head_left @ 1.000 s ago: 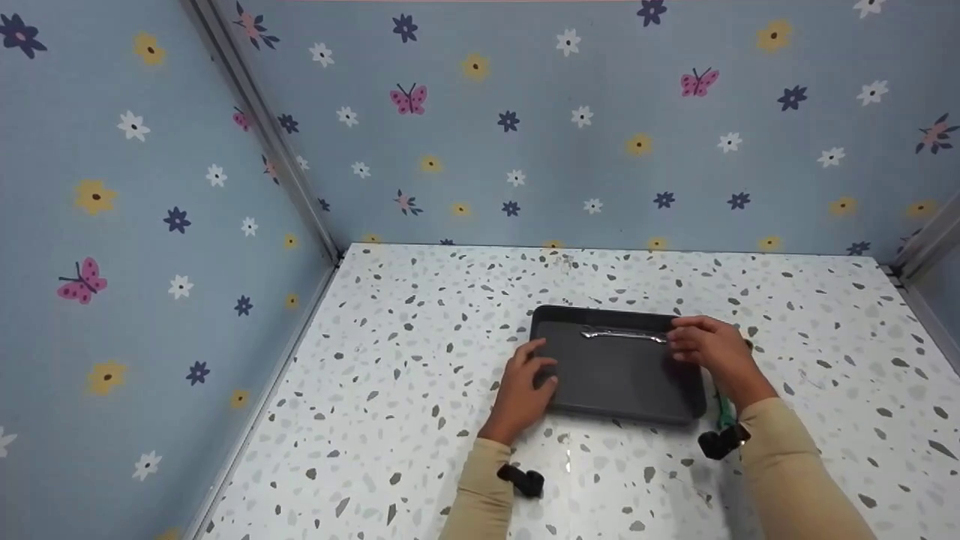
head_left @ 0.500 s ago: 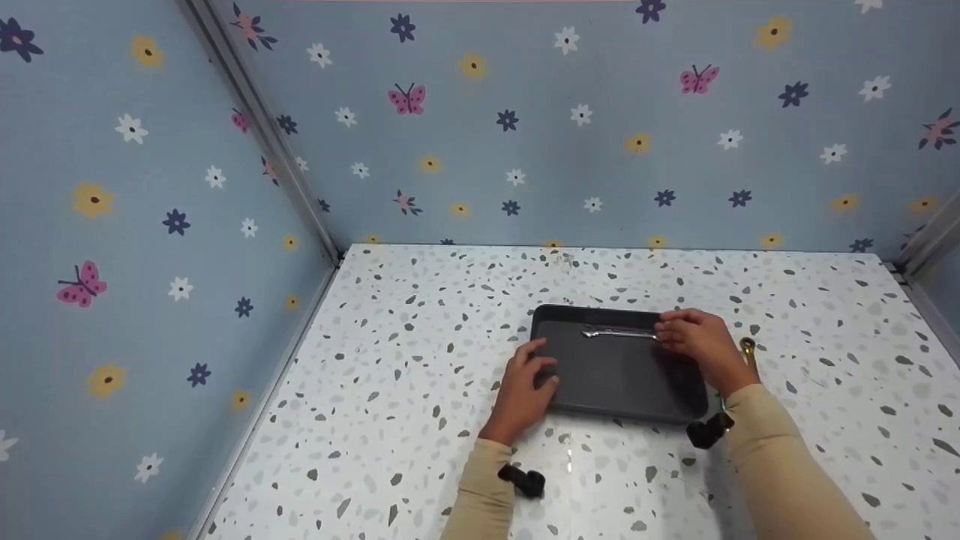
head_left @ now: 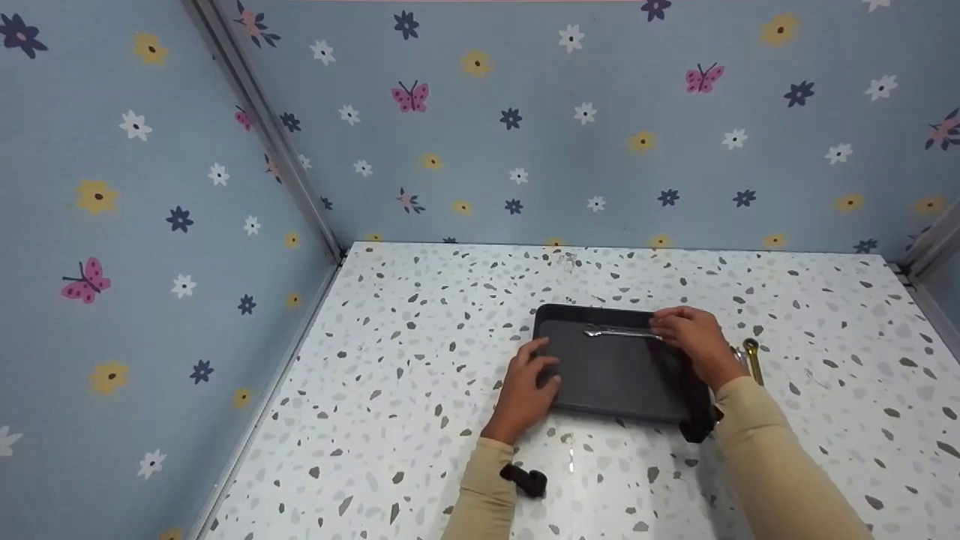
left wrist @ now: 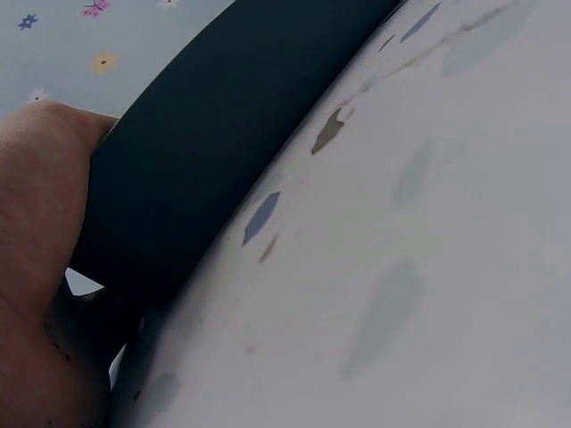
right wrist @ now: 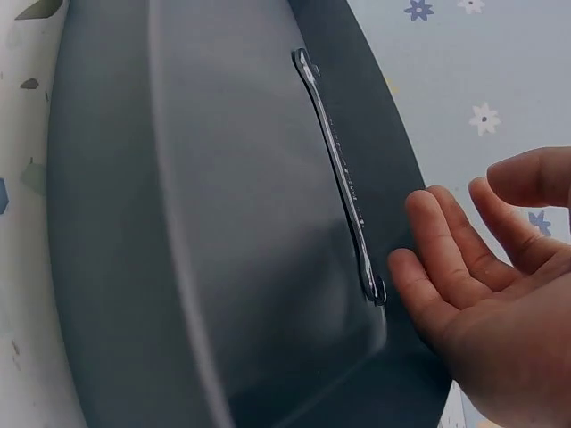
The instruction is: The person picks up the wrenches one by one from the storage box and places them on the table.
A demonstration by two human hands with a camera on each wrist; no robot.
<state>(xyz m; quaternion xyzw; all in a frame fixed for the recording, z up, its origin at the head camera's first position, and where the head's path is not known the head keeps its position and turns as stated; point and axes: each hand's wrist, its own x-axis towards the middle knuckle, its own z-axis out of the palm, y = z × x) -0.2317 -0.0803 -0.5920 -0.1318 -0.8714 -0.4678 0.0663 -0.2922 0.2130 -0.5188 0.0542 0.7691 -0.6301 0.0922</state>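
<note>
A dark grey baking tray (head_left: 615, 382) lies on the speckled table. Inside it, along the far wall, sits a slim silver wrench (head_left: 619, 332). My left hand (head_left: 523, 394) rests at the tray's left end, its slightly bent fingers reaching over the rim. In the left wrist view, part of that hand lies against the tray wall (left wrist: 205, 134). Over the far right corner is my right hand (head_left: 694, 341), fingers loosely bent and holding nothing visible. The right wrist view has its fingertips close beside the near end of the wrench (right wrist: 343, 178); whether they touch it is unclear.
Right of the tray lies a gold-coloured wrench (head_left: 754, 360), with a silver tool end (head_left: 739, 354) beside it, both partly behind my right arm. A flowered blue wall (head_left: 555, 150) borders the table at the back, another (head_left: 150, 300) on the left.
My right hand has moved left along the far right corner of the tray, uncovering the gold wrench. The left hand and tray have stayed put, and the silver wrench has barely shifted.
</note>
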